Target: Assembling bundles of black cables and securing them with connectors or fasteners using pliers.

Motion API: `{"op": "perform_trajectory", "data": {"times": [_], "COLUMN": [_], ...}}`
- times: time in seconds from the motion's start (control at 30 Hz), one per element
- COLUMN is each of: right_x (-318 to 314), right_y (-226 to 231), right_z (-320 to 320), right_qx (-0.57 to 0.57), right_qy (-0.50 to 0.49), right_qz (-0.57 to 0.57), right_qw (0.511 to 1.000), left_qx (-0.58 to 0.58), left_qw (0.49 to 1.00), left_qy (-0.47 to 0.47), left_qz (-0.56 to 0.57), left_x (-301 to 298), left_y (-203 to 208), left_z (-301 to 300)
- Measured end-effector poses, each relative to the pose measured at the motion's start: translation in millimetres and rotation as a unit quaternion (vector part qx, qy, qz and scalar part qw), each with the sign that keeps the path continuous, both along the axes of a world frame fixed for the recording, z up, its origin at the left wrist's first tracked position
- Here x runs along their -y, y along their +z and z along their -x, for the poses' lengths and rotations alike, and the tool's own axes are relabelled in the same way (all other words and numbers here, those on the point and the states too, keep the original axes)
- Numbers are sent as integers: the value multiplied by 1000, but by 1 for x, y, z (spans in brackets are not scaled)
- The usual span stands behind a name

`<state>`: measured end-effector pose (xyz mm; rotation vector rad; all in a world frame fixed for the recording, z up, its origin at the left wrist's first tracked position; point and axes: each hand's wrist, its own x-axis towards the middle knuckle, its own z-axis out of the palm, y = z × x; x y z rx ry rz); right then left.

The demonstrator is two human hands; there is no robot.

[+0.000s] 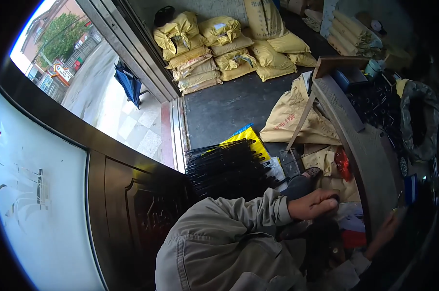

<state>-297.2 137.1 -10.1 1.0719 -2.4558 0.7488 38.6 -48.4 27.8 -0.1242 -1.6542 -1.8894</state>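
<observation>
My left hand point(314, 204) is held over my lap, its fingers curled closed with the thumb pressed against them. Whatever may be inside that grip is hidden. At the lower right, my right hand point(385, 229) is beside the near end of a long narrow bench point(369, 169). Its fingers are dim and partly lost in shadow, so their grip is unclear. A blue object point(411, 188) lies just beyond it. Left of my knee, a thick pile of thin black rods point(224, 167) lies on a yellow sheet point(256, 140).
Stacked yellow sacks point(195, 53) line the far wall. A large tan sack point(297, 114) slumps against the bench. Small black parts point(374, 104) and an open grey bag point(420, 116) are at the right. A brown door point(137, 186) stands left; a blue umbrella point(128, 83) is outside the doorway.
</observation>
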Motion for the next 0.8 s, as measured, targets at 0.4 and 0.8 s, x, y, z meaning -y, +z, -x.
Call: {"op": "perform_trajectory", "data": {"times": [0.4,0.8], "right_x": [55,32], "right_y": [109,68], "right_z": [-162,-203], "right_qx": [-411,-336], "right_qy": [156,80], "right_qz": [-44,-17], "right_qw": [897,938], "left_qx": [75,137], "left_qw": [993,960], "left_qy": [90,241], "left_qz": [-30,30], "left_x": [-12,-32], "left_y": [6,7], "left_z": [16,19]}}
